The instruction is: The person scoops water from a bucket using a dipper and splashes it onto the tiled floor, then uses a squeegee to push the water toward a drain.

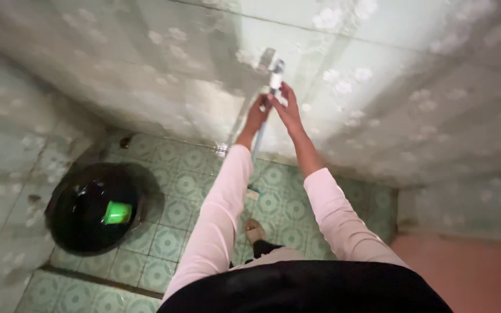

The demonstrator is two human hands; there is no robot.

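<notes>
Head view. No packages, labels or signs are legible; the walls (413, 87) carry pale tiles with a faint white flower pattern, filling the top and right of the frame.

Both arms reach up toward the upper centre, in pale pink sleeves (218, 214). Left hand (258, 113): fingers curled around the pale blue-white hose (258, 142) just under the fitting; it appears closed on it, though blur hides the finger detail. Right hand (288, 107): fingers extended upward and partly bent, touching the white spray head (275, 72) and the top of the hose; whether it grips firmly cannot be told.

The spray head sits against the wall at upper centre; the hose hangs from it down to the green patterned floor (187, 185).

Lower left: a round black bucket (91, 237) on the floor, dark inside, with a bright green cup (117, 213) in it. One sandalled foot (254, 230) shows at lower centre.
</notes>
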